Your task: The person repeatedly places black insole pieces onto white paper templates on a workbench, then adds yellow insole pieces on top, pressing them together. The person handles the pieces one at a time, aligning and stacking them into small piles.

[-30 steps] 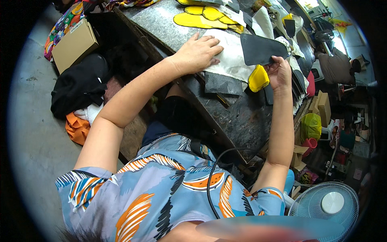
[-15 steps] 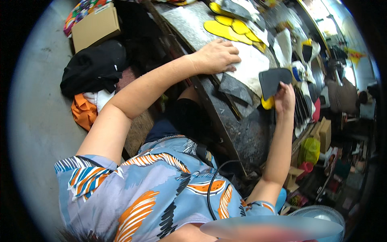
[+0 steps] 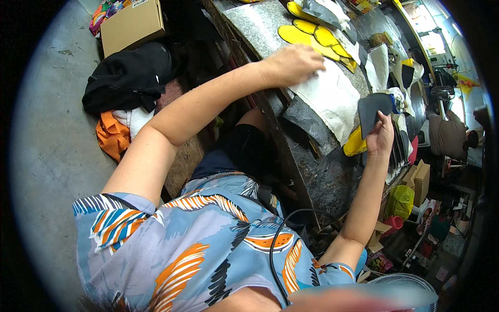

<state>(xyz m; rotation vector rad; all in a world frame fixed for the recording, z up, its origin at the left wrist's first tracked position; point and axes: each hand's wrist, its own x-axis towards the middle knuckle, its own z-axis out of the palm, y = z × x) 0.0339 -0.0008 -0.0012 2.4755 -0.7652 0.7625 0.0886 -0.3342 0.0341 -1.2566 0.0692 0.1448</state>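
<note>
My left hand (image 3: 293,65) is over the far left part of a white cloth sheet (image 3: 332,96) on the workbench. Its fingers are smeared by motion, so their grip does not show. In my right hand (image 3: 381,136) is a thin, flat dark grey piece (image 3: 371,112) with rounded corners, pinched by its near edge and tilted up beside the cloth. Just left of that hand lies a yellow piece (image 3: 355,143), partly covered. Several yellow, dark-edged insole-shaped pieces (image 3: 299,37) lie beyond my left hand. A grey felt-like piece (image 3: 312,125) sticks out from under the cloth.
The dark, worn workbench (image 3: 332,179) runs diagonally in front of me. Stacked dark sheets (image 3: 400,151) stand right of my right hand. A cardboard box (image 3: 132,26) and a black bag (image 3: 127,78) are at the left. A fan (image 3: 410,283) stands at lower right.
The whole view has shifted slightly. My left hand has moved a little farther over the cloth, toward the yellow pieces. My right hand keeps hold of the dark grey piece, now turned more upright.
</note>
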